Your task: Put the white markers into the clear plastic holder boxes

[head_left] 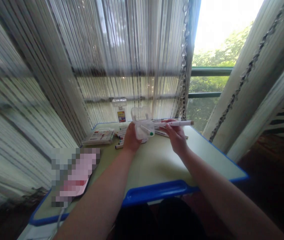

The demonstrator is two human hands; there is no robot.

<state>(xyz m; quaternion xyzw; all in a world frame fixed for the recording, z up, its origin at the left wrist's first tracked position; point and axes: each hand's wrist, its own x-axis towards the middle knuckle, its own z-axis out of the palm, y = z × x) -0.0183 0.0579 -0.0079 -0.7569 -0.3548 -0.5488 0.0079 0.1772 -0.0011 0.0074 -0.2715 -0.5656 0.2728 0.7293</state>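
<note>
My left hand (132, 139) is closed around a clear plastic case (140, 132), held up above the table with its lid (141, 113) raised. Inside the case lies a white marker with a green end (151, 133). To the right, my right hand (176, 138) pinches a white marker with a brownish end (182, 123), held nearly level beside the case. Behind and below my hands, several more white markers (119, 146) with coloured ends lie on the table, partly hidden by the left hand and the case.
The table (154, 163) has a blue rim. A flat clear pack (99, 136) lies at the back left, and a blurred-out pinkish device (78, 176) with a cable lies at the left edge. Another clear case top (119, 102) stands at the back. String curtains (122, 50) hang behind the table.
</note>
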